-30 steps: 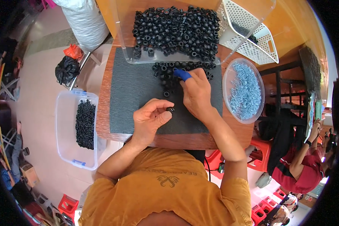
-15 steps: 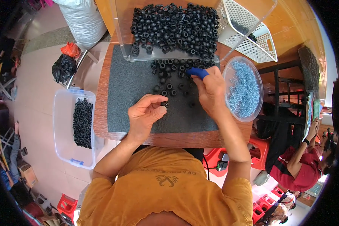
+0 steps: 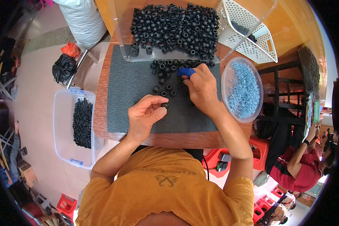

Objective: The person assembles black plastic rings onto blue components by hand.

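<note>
My left hand (image 3: 144,116) pinches a small black cap-like part (image 3: 165,106) between thumb and forefinger, over the dark grey mat (image 3: 125,86). Further right, my right hand (image 3: 203,88) reaches over loose black round parts (image 3: 169,86) on the mat. A blue finger cover (image 3: 185,72) sits on its forefinger, and the thumb is drawn in beneath. The hand hides whatever lies between those fingertips. More black parts are bunched along the mat's far side, against a clear plastic bin (image 3: 133,59) heaped with the same kind.
A round clear tub (image 3: 226,109) of small light-blue pieces stands right of the mat, below a white perforated basket (image 3: 260,54). At left, lower than the table (image 3: 101,116), is a clear box (image 3: 64,150) with black parts. Another person (image 3: 299,165) is at far right.
My right hand has shifted a little left, across the loose black parts, and now covers some of them. My left hand stays in place with the black part.
</note>
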The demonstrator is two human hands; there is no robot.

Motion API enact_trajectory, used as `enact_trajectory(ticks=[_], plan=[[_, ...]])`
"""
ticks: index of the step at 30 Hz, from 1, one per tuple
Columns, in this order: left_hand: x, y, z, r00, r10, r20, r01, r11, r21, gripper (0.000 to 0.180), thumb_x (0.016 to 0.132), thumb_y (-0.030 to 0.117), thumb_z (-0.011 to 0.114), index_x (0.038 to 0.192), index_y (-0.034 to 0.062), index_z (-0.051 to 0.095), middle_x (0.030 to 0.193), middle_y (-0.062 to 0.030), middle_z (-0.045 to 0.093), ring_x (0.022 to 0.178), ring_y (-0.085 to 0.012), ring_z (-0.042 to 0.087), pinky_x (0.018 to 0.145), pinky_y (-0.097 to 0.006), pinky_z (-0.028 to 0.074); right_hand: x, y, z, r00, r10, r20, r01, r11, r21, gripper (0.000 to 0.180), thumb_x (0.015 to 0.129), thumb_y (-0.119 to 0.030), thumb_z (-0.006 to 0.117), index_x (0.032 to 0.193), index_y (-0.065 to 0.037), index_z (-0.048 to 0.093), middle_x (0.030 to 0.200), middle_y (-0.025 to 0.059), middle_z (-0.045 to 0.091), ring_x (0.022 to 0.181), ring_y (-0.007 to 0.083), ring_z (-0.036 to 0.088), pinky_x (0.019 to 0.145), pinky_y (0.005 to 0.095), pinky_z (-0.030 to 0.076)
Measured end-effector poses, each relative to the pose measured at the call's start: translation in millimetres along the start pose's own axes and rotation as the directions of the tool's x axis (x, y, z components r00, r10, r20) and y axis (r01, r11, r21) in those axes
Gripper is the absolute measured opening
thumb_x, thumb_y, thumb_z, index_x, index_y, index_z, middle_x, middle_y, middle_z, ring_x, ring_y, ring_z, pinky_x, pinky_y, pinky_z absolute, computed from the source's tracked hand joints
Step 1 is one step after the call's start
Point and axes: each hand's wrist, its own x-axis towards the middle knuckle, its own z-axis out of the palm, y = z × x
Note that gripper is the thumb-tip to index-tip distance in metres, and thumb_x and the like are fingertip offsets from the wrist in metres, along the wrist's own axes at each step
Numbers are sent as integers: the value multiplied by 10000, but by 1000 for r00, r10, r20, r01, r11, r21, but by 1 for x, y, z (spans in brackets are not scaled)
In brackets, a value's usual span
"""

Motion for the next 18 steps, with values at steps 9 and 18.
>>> enact_trajectory(ticks=[9,18], plan=[[-2,2,0,999,-35,12,35,999,-17,215,806,17,659,1015,-18,630,894,-32,548,762,-94,531,663,-205,445,2,-3,9,995,-102,12,102,994,-40,121,587,35,583,669,-25,519,756,107,536,740,294,480,639,398,405],[-1,-2,0,1000,19,-5,-19,1000,-5,218,803,22,661,1013,-28,627,890,-57,579,722,-113,572,621,-214,478,1,-8,9,984,-144,108,156,982,-107,97,585,12,576,645,-28,512,777,106,510,774,285,458,683,378,391]])
